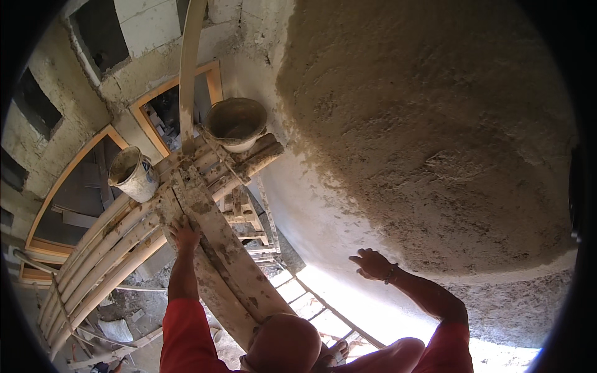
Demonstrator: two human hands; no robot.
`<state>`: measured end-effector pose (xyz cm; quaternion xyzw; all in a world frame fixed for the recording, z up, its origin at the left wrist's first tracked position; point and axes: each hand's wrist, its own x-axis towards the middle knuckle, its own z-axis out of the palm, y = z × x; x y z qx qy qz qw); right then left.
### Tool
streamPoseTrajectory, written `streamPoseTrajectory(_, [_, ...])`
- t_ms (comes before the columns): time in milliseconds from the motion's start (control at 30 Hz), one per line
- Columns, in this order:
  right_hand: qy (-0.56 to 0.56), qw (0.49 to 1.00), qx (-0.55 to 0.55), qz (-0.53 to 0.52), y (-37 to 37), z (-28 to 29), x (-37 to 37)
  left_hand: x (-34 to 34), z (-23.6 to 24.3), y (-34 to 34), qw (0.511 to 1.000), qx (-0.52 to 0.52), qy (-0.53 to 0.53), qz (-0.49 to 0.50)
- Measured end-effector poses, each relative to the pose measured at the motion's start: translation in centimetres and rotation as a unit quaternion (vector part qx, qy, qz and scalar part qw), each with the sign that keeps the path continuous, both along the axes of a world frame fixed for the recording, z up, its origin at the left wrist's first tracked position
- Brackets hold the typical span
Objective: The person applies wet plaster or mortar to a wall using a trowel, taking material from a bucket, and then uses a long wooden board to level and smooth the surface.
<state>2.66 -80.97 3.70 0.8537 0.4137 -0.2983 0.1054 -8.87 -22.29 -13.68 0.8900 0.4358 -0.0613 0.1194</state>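
My left hand [185, 235] rests with its fingers spread on the mud-spattered wooden planks [230, 255] in front of me. It holds nothing. Out to the right, my right hand [373, 264] is raised in front of the curved plastered wall [429, 143], its fingers partly bent and apart, with nothing in them. A bracelet circles that wrist. Beyond my left hand stands a dirty white bucket [142, 180]. A wider tub [239, 144], coated inside with mud or plaster, sits at the far end of the planks.
Round wooden poles [106, 267] form the scaffold on the left. An upright board [188, 81] rises beside the tub. Below are a ladder [258, 239] and rubble-strewn ground [140, 317]. Wood-framed openings [40, 211] line the left wall. My sandalled foot [339, 351] is near the lower edge.
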Motion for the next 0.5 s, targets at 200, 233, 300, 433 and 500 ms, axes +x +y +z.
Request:
streamPoseTrajectory(200, [0.056, 0.958, -0.055, -0.276, -19.7, 13.1, -8.6, -2.3, 13.2, -6.5, 0.976, -0.166, 0.041, -0.134])
streamPoseTrajectory(233, [0.050, 0.946, -0.042, -0.318, -21.9, 15.4, -11.4, -3.5, 15.5, -8.6, 0.967, -0.204, 0.024, -0.150])
streamPoseTrajectory(300, [0.070, 0.947, -0.064, -0.308, -24.5, 18.1, -14.6, -4.0, 20.8, -11.0, 0.944, -0.276, 0.022, -0.181])
streamPoseTrajectory(433, [0.082, 0.982, -0.100, -0.138, -34.7, 23.3, -26.7, -6.9, 31.7, -16.9, 0.903, -0.334, 0.102, -0.249])
streamPoseTrajectory(500, [0.145, 0.936, 0.018, -0.321, -36.3, 27.9, -30.3, -10.1, 36.4, -17.1, 0.900, -0.350, 0.112, -0.235])
